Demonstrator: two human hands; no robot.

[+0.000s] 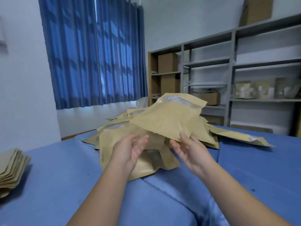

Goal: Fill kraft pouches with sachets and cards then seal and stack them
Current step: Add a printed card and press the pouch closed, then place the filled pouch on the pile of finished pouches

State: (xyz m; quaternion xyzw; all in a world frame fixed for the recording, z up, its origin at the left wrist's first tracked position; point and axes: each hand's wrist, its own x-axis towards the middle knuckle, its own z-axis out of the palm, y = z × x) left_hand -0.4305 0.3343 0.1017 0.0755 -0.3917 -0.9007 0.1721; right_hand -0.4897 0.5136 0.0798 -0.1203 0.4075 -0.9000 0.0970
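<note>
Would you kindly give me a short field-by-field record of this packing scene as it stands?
surface: table under blue cloth
pile: loose kraft pouches heaped mid-table
raised pouch: tilted above the pile
left hand: open, fingers straight, over the pile, holding nothing
right hand: fingers straight, fingertips touching the raised pouch's near edge
stack: flat pouches stacked at the far left edge
background: grey shelving with cardboard boxes; blue curtains

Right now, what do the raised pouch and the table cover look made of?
The raised pouch: likely kraft paper, matte tan and creased, with a shiny translucent window, probably plastic film. The table cover: blue cloth, matte, judging by its soft folds and ridges.
</note>
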